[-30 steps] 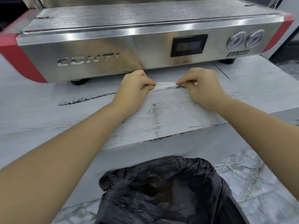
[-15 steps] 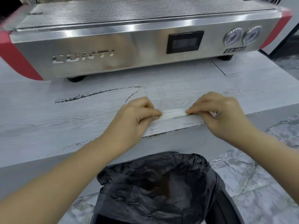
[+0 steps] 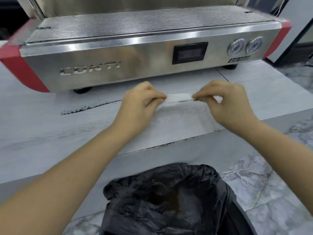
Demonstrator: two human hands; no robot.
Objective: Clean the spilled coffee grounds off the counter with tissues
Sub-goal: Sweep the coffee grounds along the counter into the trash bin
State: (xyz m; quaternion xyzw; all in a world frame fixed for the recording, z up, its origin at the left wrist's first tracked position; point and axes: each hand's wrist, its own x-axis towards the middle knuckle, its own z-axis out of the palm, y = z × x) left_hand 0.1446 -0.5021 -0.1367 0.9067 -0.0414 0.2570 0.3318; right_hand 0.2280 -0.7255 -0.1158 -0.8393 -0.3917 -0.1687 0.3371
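A folded white tissue (image 3: pixel 179 97) is stretched flat on the pale wood-grain counter (image 3: pixel 42 133), just in front of the coffee machine. My left hand (image 3: pixel 140 100) pinches its left end and my right hand (image 3: pixel 227 100) pinches its right end. A dark line of coffee grounds (image 3: pixel 88 107) runs to the left of my left hand. A thin trail of grounds (image 3: pixel 162 145) lies along the counter's front edge. The patch of counter between my hands and that edge looks wiped.
A steel and red espresso machine (image 3: pixel 135 53) stands at the back of the counter. Below the front edge sits a bin lined with a black bag (image 3: pixel 169 200), brown grounds inside it. Marble floor tiles and a white thread (image 3: pixel 240 173) lie to the right.
Both hands dragged the tissue from near the machine to the counter's front edge, sweeping the grounds there away. Now they hold it back near the machine.
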